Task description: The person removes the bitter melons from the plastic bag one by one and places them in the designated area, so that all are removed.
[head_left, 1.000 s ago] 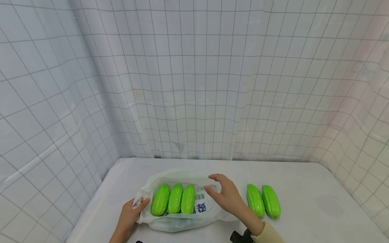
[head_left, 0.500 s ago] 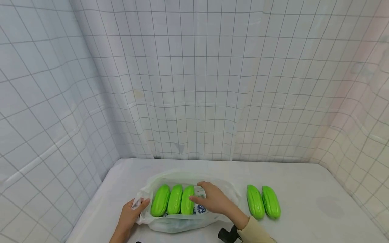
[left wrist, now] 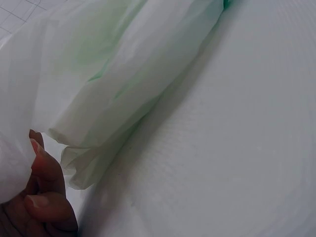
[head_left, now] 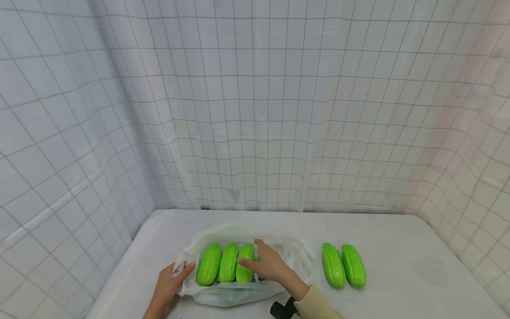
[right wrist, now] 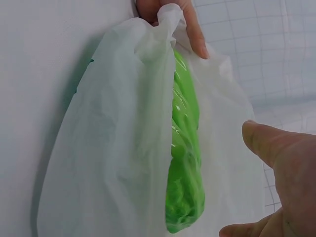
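Three glossy green, ridged, gourd-shaped things [head_left: 209, 264] lie side by side inside a whitish plastic bag [head_left: 229, 298], its mouth spread wide. At the bag's left end, my left hand [head_left: 169, 282] pinches the rim; in the left wrist view its curled fingers [left wrist: 47, 170] are at the thin plastic. My right hand [head_left: 271, 266] is over the bag's right part, thumb and fingers spread around the rightmost gourd-shaped thing [head_left: 246, 261], partly covering it. The right wrist view shows a gap between this hand [right wrist: 296, 173] and the green gourd-shaped thing [right wrist: 185, 148]; contact with the rightmost one cannot be told.
Two more green gourd-shaped things [head_left: 334, 266] lie next to each other on the white table [head_left: 402, 261], right of the bag. Grid-patterned white curtains [head_left: 255, 133] enclose the table's back and sides. A black wrist camera [head_left: 282, 309] sits at the right sleeve.
My right hand has moved left and lower, from above the bag's right side to the rightmost green thing in it. The left hand keeps its hold on the bag rim.
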A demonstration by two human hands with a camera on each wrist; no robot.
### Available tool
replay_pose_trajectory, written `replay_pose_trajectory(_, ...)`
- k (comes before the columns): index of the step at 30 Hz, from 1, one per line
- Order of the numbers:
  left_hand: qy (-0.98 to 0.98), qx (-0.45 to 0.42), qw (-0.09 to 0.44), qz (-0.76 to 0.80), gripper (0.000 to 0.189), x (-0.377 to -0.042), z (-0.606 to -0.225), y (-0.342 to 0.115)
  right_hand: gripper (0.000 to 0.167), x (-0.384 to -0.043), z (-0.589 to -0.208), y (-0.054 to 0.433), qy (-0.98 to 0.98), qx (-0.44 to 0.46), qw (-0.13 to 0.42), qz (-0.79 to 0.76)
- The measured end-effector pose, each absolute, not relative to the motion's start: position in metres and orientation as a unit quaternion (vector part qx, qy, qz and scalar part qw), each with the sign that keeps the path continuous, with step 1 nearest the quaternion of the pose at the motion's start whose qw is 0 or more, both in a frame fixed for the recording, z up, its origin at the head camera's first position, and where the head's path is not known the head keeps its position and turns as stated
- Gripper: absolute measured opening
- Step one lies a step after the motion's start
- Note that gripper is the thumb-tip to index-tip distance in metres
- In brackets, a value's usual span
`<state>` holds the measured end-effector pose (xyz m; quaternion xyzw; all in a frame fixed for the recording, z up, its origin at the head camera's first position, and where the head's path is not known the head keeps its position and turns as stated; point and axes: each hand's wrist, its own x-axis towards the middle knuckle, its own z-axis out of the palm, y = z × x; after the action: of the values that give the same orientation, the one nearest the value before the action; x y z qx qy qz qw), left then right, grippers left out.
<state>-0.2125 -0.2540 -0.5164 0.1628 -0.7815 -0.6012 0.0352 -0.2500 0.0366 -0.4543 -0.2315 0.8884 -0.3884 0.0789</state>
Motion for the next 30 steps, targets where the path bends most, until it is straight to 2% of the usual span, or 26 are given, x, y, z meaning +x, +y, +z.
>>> replay_pose_trajectory(30,-0.784,0.161,0.032,-0.598,0.043,-0.212,-0.514,-0.253,0.096,-0.254,-0.485,0.005,0.903,-0.161,0.033,-0.397)
